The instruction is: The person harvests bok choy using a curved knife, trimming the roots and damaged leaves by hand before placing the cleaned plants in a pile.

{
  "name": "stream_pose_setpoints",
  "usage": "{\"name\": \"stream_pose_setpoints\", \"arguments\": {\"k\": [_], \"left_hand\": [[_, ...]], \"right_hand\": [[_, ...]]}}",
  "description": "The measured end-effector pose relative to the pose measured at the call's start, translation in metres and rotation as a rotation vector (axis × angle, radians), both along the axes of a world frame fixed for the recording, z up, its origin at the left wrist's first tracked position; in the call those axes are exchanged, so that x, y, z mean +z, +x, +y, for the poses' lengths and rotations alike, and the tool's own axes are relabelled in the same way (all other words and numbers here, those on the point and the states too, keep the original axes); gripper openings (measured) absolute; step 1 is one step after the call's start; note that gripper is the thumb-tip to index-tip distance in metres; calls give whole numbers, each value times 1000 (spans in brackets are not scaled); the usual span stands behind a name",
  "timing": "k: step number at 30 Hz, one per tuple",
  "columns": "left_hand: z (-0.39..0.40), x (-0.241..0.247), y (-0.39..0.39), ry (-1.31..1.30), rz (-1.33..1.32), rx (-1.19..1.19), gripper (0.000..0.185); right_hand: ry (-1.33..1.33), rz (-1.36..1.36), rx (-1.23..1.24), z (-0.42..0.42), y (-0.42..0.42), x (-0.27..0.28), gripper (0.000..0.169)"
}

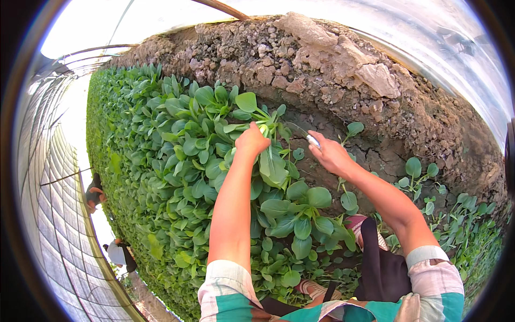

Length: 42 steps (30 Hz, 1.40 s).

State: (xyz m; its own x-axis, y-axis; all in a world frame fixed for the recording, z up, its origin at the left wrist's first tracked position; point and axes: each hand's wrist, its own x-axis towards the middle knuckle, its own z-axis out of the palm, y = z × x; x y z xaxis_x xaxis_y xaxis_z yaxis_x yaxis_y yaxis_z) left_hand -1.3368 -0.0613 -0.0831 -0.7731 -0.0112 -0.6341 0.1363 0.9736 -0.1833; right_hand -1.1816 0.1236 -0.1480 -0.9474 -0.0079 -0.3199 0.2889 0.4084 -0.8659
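My left hand [252, 141] grips a leafy green plant, which looks like bok choy [273, 166], around its pale stalks. Some of its leaves point away from me and a broad one hangs below the hand. Just to the right, my right hand [332, 156] holds a knife [312, 141] by its light handle. Its thin blade reaches left toward the gripped plant; I cannot tell whether the tip touches it. Dense leafy greens [189, 153] grow to the left of both hands, and a larger loose-leaved plant [303, 211] stands nearer my feet.
A bank of clods and dry soil [322, 60] rises beyond the hands, against plastic sheeting [438, 48]. My shoes [358, 227] stand among low plants. Cracked soil [374, 149] bears scattered seedlings. Two people, one in a light top [116, 253], are at the bed's far left edge.
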Motion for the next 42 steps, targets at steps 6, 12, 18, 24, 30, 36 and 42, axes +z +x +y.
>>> {"name": "stream_pose_setpoints", "arguments": {"k": [6, 12, 18, 24, 30, 36, 42], "left_hand": [[-18, 1, 14, 160, 59, 127, 64], [-15, 8, 14, 171, 69, 42, 89], [-38, -12, -11, 203, -6, 185, 67], [-30, -14, 17, 331, 139, 246, 54], [-40, -4, 37, 412, 228, 241, 51], [-27, 33, 74, 936, 407, 185, 50], [16, 82, 127, 1170, 408, 98, 60]], "right_hand": [[109, -35, 85, -39, -52, -11, 49], [7, 43, 102, -41, -77, -31, 56], [-72, -38, 65, -49, -81, -35, 53], [-97, 35, 110, -45, -83, -50, 51], [25, -2, 308, -17, -63, -34, 48], [-596, -269, -387, 7, -33, -8, 30], [-948, 148, -414, 26, 0, 104, 46]]}}
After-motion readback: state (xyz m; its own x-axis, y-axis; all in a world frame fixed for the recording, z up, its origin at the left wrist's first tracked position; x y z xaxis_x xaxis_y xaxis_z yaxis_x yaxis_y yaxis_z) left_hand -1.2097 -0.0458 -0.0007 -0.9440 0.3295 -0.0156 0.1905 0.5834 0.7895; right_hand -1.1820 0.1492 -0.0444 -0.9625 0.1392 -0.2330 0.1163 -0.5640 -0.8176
